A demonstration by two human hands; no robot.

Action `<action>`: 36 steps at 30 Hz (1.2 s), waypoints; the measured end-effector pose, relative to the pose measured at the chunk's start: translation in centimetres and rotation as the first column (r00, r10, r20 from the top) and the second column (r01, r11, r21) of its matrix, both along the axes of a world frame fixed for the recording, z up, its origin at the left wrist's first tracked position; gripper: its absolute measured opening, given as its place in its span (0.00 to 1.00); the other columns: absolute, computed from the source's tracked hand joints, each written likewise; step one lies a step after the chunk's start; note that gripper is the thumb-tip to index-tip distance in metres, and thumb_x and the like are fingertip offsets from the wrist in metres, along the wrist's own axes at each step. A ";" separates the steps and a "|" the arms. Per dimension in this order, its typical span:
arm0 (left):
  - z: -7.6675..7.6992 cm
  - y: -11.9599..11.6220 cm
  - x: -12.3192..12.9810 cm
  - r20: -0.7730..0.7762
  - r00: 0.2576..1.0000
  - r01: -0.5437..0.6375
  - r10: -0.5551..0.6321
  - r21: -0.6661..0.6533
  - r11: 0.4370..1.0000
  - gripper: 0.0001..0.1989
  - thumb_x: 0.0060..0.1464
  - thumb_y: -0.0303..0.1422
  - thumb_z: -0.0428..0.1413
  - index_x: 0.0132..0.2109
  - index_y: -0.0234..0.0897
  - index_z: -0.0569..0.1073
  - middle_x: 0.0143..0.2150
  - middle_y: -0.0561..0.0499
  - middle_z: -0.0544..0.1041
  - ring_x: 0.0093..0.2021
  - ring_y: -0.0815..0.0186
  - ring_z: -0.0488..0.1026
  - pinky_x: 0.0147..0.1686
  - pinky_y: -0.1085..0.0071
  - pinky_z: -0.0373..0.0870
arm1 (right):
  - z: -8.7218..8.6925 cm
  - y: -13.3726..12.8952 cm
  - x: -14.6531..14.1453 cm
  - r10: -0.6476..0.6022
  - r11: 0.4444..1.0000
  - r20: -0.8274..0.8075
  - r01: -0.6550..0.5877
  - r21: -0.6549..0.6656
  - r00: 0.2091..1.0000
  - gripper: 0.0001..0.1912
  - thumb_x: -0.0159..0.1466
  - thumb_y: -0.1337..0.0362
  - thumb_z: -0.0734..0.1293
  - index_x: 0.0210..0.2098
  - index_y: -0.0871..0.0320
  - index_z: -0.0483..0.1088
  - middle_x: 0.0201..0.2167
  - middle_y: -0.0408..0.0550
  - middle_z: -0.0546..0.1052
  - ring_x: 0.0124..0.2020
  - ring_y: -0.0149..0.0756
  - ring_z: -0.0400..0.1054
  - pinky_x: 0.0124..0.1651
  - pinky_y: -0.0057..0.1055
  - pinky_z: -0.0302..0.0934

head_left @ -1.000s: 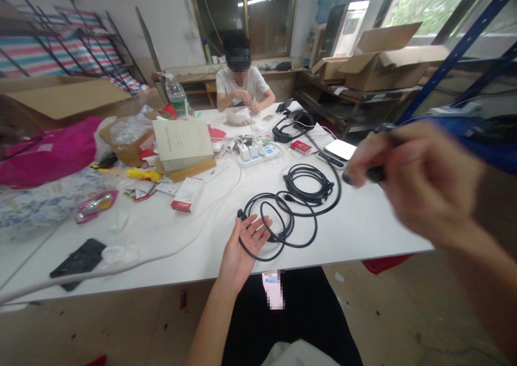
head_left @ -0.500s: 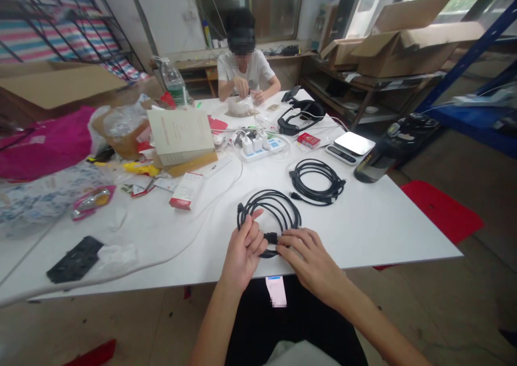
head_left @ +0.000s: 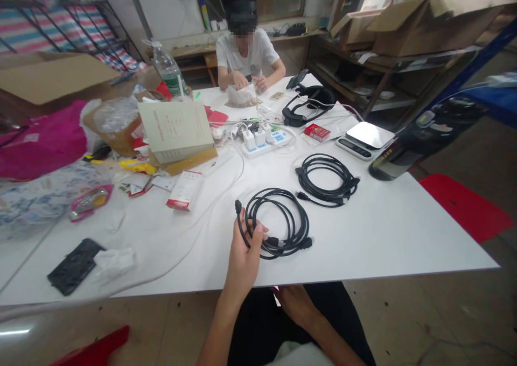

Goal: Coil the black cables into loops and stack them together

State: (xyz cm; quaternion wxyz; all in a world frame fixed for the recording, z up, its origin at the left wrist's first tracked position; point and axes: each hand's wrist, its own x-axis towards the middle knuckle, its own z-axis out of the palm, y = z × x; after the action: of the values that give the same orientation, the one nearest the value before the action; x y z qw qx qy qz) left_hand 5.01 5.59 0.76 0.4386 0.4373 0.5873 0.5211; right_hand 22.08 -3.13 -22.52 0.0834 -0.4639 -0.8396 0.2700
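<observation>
Near cable coil pinched in the left hand, right hand below the table edge

The left hand [head_left: 244,253] is pinching the left side of the near cable coil [head_left: 305,223], its thumb pressing over the black loops and its fingers passing behind them. The coil is lying by the front edge of the white table [head_left: 396,237]. One plug [head_left: 238,206] is standing up beside the fingertips; another connector [head_left: 308,243] is sitting at the coil's lower right.

The right hand [head_left: 297,302] is resting over the lap, below the table edge. Its fingers are lying near a small pinkish-white item [head_left: 277,297]; the table is hiding part of this area, so whether the hand is gripping the item or only touching it cannot be told.

The second cable coil [head_left: 323,195] is lying behind and to the right of the first, near but apart. Behind it a scale [head_left: 369,135] is sitting just beside a dark bottle [head_left: 407,140]. A power strip [head_left: 269,144], with white chargers plugged in, is lying to the left of a red box [head_left: 318,133]. Across the table a person [head_left: 249,56] is working with both hands at a plastic bag [head_left: 241,95].
</observation>
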 end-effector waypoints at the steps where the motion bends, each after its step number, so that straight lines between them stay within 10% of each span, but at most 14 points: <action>1: -0.1 -0.1 -0.1 -0.092 0.996 -0.016 0.017 0.009 1.000 0.33 0.71 0.49 0.57 0.75 0.42 0.60 0.53 0.44 0.79 0.50 0.59 0.80 0.55 0.59 0.76 | -0.4 0.6 -0.1 -0.005 1.000 -0.012 0.005 -0.002 1.000 0.24 0.76 0.65 0.60 0.67 0.56 0.75 0.66 0.57 0.76 0.68 0.50 0.71 0.75 0.52 0.62; 8: -1.6 -0.5 -1.2 -0.657 0.735 -0.092 0.169 0.150 0.984 0.33 0.71 0.46 0.57 0.76 0.39 0.63 0.65 0.34 0.68 0.65 0.45 0.66 0.66 0.40 0.66 | -1.6 1.1 0.3 0.023 0.995 -0.006 -0.024 -0.098 1.000 0.31 0.75 0.65 0.60 0.76 0.54 0.65 0.76 0.54 0.63 0.76 0.49 0.61 0.80 0.55 0.55; 17: -1.3 -2.7 -2.7 -0.591 0.758 -0.054 0.277 0.366 0.929 0.19 0.73 0.33 0.55 0.68 0.43 0.71 0.62 0.40 0.75 0.65 0.53 0.71 0.64 0.54 0.71 | 1.0 -2.8 4.6 -0.032 0.997 0.068 0.027 0.078 0.997 0.21 0.74 0.71 0.59 0.56 0.57 0.81 0.54 0.55 0.83 0.56 0.49 0.77 0.65 0.49 0.70; 23: -0.9 -3.3 -2.3 -0.579 0.751 0.026 0.318 0.507 0.862 0.19 0.69 0.28 0.59 0.64 0.44 0.73 0.56 0.42 0.78 0.59 0.55 0.75 0.59 0.55 0.75 | 2.5 -4.4 6.6 -0.127 0.981 0.002 0.125 0.150 0.992 0.18 0.75 0.71 0.60 0.52 0.57 0.81 0.57 0.54 0.81 0.60 0.47 0.74 0.67 0.47 0.66; 29: -1.5 -2.3 -2.0 -0.805 0.589 0.335 0.068 0.320 0.886 0.29 0.63 0.38 0.68 0.68 0.50 0.74 0.76 0.40 0.67 0.78 0.40 0.61 0.72 0.37 0.66 | 3.5 -5.2 8.0 -0.170 0.979 -0.072 0.176 0.104 0.983 0.16 0.76 0.67 0.60 0.51 0.56 0.80 0.59 0.52 0.81 0.62 0.47 0.75 0.66 0.48 0.70; 36: -2.9 0.5 0.1 -0.781 0.623 0.274 0.047 0.274 0.922 0.23 0.61 0.35 0.68 0.62 0.45 0.79 0.76 0.40 0.67 0.76 0.42 0.63 0.71 0.38 0.69 | 7.0 -4.8 8.9 -0.135 0.990 -0.103 0.139 0.033 0.985 0.17 0.77 0.64 0.60 0.54 0.56 0.80 0.56 0.55 0.82 0.58 0.46 0.78 0.63 0.46 0.74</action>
State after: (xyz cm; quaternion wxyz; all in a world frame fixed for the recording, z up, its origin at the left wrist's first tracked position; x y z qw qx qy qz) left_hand 5.15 6.06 -2.16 0.0863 0.7290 0.5801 0.3531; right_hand 30.99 -7.93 -15.52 0.1532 -0.5047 -0.8057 0.2695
